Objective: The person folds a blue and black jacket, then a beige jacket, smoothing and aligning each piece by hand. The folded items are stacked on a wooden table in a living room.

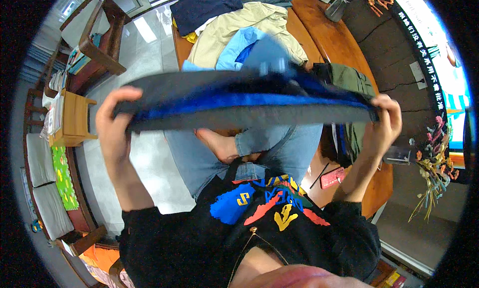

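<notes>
A dark grey garment with a blue band (209,107) is stretched sideways in the air above my crossed legs. Motion blurs it, so its exact kind is unclear. At its left end, my left hand (114,123) is closed on the edge with the thumb underneath. My right hand (387,119) pinches the opposite end. Just beyond the garment lie light blue clothing (229,49) and a khaki garment (272,19), partly covered by it. Beside my right hand is a pile of folded olive green clothing (352,78).
A folded navy garment (207,11) tops the far heap on the wooden surface (312,31). Dried flowers (433,160) stand on the right near a lit screen (456,118). A pink object (333,178) lies near my right forearm. A small wooden cabinet (80,119) and a wooden chair (100,46) are left.
</notes>
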`<state>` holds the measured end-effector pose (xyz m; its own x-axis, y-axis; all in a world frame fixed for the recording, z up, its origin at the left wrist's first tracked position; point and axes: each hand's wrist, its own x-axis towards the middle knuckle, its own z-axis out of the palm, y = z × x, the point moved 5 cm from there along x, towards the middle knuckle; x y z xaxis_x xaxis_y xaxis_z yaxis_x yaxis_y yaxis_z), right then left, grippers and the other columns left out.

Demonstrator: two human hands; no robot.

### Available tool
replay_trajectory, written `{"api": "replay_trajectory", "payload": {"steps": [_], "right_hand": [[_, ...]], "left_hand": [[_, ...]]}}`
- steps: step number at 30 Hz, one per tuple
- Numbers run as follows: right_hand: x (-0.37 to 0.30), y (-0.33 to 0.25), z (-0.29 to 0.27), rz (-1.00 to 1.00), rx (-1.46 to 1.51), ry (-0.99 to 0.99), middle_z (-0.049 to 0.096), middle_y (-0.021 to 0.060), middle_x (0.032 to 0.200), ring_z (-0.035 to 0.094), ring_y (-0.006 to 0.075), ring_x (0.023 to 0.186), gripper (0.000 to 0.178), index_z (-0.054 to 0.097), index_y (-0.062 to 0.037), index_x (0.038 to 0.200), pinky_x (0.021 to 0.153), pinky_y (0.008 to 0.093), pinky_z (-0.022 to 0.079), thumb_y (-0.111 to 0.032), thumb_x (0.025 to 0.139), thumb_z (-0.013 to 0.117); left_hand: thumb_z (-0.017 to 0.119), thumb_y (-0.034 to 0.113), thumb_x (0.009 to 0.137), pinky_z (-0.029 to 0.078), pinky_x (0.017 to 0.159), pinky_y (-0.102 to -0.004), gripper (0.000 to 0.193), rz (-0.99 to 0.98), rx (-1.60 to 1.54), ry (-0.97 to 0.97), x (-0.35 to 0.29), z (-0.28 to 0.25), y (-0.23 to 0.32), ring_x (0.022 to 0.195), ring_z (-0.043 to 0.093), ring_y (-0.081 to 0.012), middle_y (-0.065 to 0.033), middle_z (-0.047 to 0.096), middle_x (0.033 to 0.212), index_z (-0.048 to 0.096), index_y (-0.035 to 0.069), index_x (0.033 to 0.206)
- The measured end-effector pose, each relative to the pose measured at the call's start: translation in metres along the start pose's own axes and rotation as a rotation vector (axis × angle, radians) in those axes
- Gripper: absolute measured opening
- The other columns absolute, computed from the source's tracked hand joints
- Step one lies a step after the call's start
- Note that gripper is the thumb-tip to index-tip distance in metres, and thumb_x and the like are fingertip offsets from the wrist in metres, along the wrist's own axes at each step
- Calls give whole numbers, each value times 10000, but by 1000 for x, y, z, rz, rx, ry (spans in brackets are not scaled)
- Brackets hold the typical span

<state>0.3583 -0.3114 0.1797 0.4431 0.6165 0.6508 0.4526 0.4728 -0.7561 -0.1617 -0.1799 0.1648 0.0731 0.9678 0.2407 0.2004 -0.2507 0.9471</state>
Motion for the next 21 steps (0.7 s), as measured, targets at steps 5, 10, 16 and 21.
{"api": "replay_trajectory", "payload": {"steps": [5, 10, 16, 21], "right_hand": [[-19, -30, -19, -151, -13, -7, 650, 213, 1097, 606, 283, 1025, 266, 614, 66, 1106, 967, 399, 481, -52, 876, 557], [-31, -61, 20, -631, -760, -188, 629, 208, 1204, 607, 315, 1099, 828, 569, 75, 1376, 997, 409, 488, -314, 723, 898], [20, -38, 6, -572, -542, -1, 684, 149, 1109, 654, 259, 1021, 305, 695, 15, 1069, 901, 365, 537, 17, 765, 711], [120, 95, 115, 258, -182, -347, 669, 47, 1039, 633, 117, 905, 293, 657, -17, 1197, 786, 268, 516, 15, 934, 530]], "left_hand": [[858, 73, 591, 459, 1020, -308, 733, 57, -6, -206, -79, 3, 32, 1123, 659, -233, -141, 699, 1167, 665, -74, 1283], [786, 42, 735, 511, 977, -355, 434, 344, 56, -183, -75, -6, 50, 1089, 689, -297, -221, 699, 1173, 705, -31, 1155], [573, 102, 959, 580, 800, -363, 212, 247, -189, -222, 8, -3, 5, 871, 728, -287, -186, 739, 960, 682, -33, 1082], [609, 388, 1030, 592, 748, -306, 422, -60, 22, -269, 183, 119, -51, 775, 736, -200, -137, 761, 947, 657, -2, 1182]]}}
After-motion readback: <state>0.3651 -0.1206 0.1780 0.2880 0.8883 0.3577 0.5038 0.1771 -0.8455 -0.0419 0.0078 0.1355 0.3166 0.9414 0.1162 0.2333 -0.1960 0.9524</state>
